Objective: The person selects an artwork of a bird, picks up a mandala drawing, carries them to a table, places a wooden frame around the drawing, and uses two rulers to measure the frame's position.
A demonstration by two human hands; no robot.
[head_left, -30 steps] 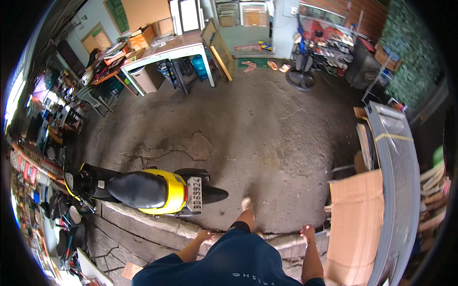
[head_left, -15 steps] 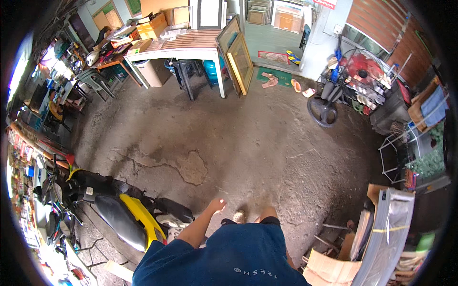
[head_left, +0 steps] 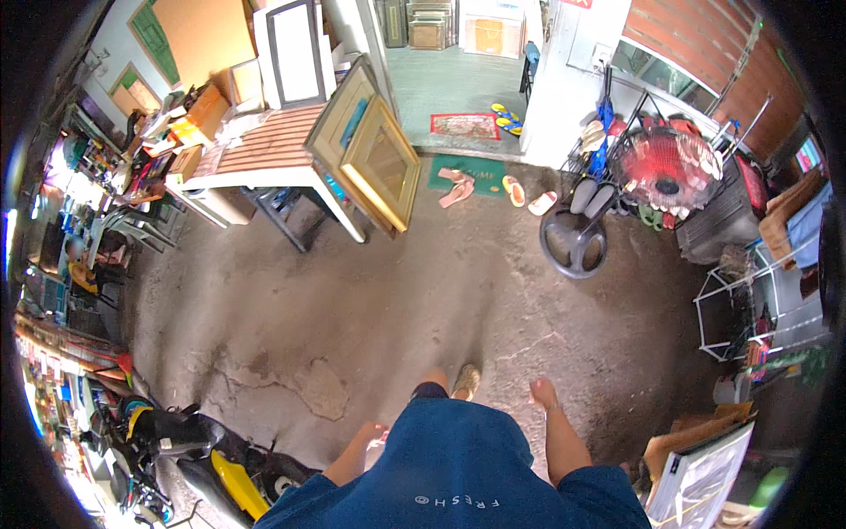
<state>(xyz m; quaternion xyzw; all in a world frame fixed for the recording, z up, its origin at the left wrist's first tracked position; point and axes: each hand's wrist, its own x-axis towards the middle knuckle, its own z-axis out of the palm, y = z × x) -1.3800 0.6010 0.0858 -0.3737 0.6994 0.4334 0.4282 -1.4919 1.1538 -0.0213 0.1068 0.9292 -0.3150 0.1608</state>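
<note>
My left hand (head_left: 371, 434) hangs low by my left side, its fingers loosely bent and apart with nothing seen in them. On the other side my right hand (head_left: 544, 393) swings forward over the concrete, small in the view, fingers slack and no object visible in it. Neither hand touches anything. One shoe (head_left: 467, 381) of mine shows on the floor between them. Nearest the left hand is a yellow and black motorcycle (head_left: 231, 480). Wrapped flat panels (head_left: 705, 476) lean at the lower right, beyond my right arm.
Gold-framed panels (head_left: 383, 167) lean against a slatted table (head_left: 264, 145) ahead. A green doormat (head_left: 485, 176) with slippers (head_left: 456, 187) lies before a doorway with a red mat (head_left: 464, 126). To the right stand a red fan (head_left: 667, 167), its grey round base (head_left: 573, 245) and a white metal frame (head_left: 705, 300).
I have moved forward; the table, doorway and fan look closer, and the motorcycle slides toward the lower left. My right hand has come into view, and my left hand sits lower.
</note>
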